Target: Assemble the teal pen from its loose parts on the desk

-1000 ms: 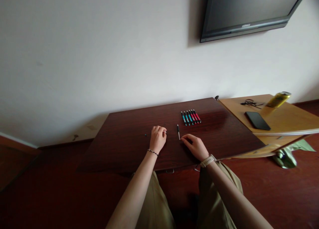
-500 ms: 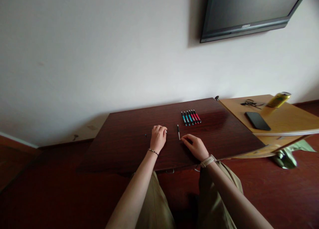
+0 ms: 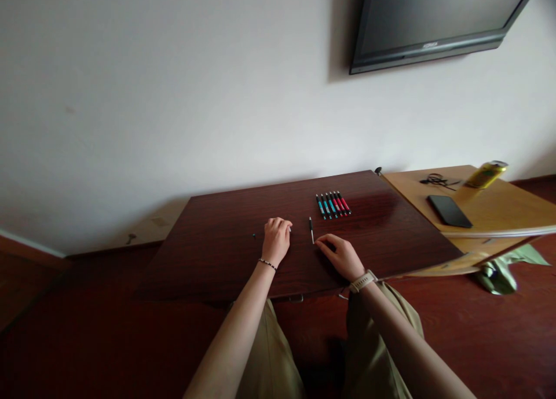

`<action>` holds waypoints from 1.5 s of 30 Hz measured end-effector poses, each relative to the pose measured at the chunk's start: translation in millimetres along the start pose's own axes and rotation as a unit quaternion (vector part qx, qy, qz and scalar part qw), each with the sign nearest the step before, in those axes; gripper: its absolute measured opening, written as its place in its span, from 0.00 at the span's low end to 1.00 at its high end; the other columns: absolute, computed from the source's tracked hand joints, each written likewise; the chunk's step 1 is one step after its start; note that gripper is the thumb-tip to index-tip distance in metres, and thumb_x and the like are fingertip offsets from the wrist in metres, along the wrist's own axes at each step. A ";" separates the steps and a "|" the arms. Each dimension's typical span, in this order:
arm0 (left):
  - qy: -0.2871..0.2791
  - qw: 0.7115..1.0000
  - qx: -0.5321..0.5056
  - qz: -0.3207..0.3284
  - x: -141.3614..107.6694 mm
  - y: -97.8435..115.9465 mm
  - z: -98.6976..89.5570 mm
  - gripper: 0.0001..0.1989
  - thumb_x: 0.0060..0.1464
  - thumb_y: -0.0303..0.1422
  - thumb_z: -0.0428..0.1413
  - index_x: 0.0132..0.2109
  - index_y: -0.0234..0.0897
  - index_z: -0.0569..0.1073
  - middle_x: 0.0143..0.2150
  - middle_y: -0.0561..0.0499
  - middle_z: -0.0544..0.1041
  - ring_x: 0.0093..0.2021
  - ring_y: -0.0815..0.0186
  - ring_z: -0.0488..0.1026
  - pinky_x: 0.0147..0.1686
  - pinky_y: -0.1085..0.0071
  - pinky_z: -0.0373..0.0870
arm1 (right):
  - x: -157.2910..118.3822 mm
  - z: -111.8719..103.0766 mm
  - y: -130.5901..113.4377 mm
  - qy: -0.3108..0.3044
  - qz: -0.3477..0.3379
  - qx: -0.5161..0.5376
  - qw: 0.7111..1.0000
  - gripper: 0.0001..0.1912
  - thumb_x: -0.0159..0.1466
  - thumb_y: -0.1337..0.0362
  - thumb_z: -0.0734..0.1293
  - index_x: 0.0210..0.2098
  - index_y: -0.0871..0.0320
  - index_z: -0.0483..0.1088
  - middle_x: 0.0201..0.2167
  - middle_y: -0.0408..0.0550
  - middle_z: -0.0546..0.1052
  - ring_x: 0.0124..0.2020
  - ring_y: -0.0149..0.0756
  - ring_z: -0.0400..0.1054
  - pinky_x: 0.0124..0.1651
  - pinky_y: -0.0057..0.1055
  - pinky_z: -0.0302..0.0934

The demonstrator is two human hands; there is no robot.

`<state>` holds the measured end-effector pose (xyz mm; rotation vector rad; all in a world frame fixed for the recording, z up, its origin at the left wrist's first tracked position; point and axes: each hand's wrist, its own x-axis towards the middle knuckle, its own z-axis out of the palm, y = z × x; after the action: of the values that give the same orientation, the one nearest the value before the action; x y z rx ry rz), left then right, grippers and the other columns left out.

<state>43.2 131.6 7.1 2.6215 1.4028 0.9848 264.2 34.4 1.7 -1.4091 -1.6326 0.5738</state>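
My left hand [image 3: 277, 238] rests on the dark wooden table [image 3: 217, 231] with its fingers curled closed. A small pale bit shows at its fingertips, too little to name. To its right lies a pen part [image 3: 311, 231], black at the far end with a thin white refill toward me. My right hand [image 3: 341, 254] has thumb and index finger pinched together at the near end of that refill. Beyond it several pens [image 3: 332, 205] lie side by side, some blue and some red, all with black grips. A tiny dark piece [image 3: 254, 235] sits left of my left hand.
A lighter wooden cabinet [image 3: 516, 208] adjoins the table on the right, bearing a black phone [image 3: 449, 211], a coiled cable [image 3: 438, 180] and a yellow can [image 3: 486, 174]. A television [image 3: 434, 22] hangs on the wall above. Green cloth [image 3: 504, 271] lies low at the right.
Almost nothing differs. Both hands stay in place, and the pen part and the row of pens have not moved.
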 end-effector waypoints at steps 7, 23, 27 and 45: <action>-0.007 1.000 0.005 0.002 0.1 -0.3 0.9 0.09 0.68 0.26 0.52 0.46 0.42 0.77 0.46 0.46 0.76 0.51 0.55 0.69 0.51 0.56 0.66 | -0.1 0.7 1.1 0.001 0.001 -0.001 1.000 0.13 0.71 0.53 0.65 0.41 0.52 0.78 0.40 0.48 0.83 0.42 0.44 0.77 0.47 0.36 0.67; 0.013 1.000 -0.016 -0.007 -6.8 4.8 -9.4 0.08 0.66 0.25 0.56 0.48 0.43 0.75 0.45 0.48 0.82 0.49 0.56 0.75 0.54 0.56 0.66 | -0.6 1.4 1.9 0.004 -0.002 -0.003 1.000 0.12 0.72 0.54 0.65 0.40 0.52 0.78 0.39 0.47 0.83 0.41 0.43 0.77 0.46 0.35 0.67; 0.048 0.998 -0.037 -0.029 -21.6 0.2 -28.9 0.09 0.66 0.26 0.56 0.51 0.42 0.74 0.47 0.47 0.82 0.50 0.56 0.76 0.54 0.57 0.67 | -0.7 2.1 2.1 0.001 -0.005 -0.008 1.000 0.13 0.72 0.54 0.65 0.40 0.52 0.78 0.39 0.47 0.83 0.41 0.43 0.77 0.46 0.35 0.67; 0.075 0.985 -0.120 -0.100 -67.3 -30.0 -53.1 0.05 0.66 0.28 0.56 0.44 0.42 0.76 0.45 0.49 0.81 0.47 0.59 0.77 0.51 0.60 0.73 | 51.5 61.9 -31.1 -0.024 -0.023 -0.144 0.989 0.13 0.68 0.66 0.67 0.52 0.54 0.75 0.45 0.52 0.79 0.41 0.42 0.74 0.45 0.34 0.66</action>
<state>-34.3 84.4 5.9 2.2302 1.4381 1.2566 196.9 87.6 11.5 -1.5700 -1.8378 0.3572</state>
